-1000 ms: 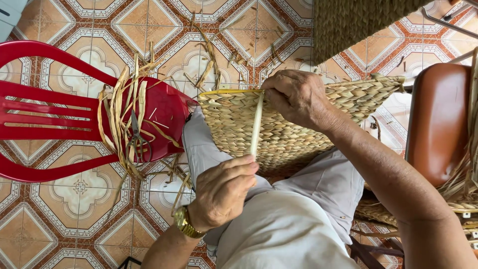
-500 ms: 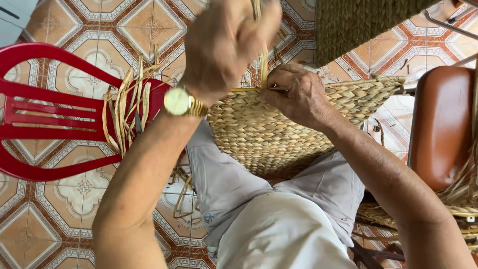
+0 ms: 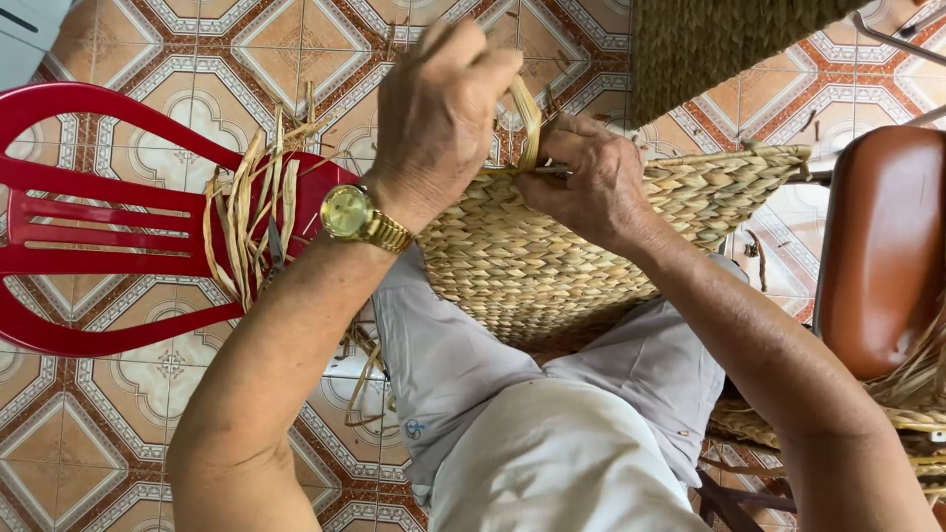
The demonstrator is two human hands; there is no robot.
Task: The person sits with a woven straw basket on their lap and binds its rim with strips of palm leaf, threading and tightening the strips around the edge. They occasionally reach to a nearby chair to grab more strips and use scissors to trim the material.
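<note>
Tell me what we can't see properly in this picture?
- Head view: left hand covers where the straw strip starts.
- Right hand hides the basket rim beneath it.
- Basket bottom is hidden behind the lap.
- Red chair and brown seat are cut off by the edges.

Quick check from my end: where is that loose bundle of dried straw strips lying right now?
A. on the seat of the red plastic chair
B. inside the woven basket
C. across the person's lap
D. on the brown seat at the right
A: the bundle of dried straw strips lies on the red plastic chair, left of the woven basket.
</note>
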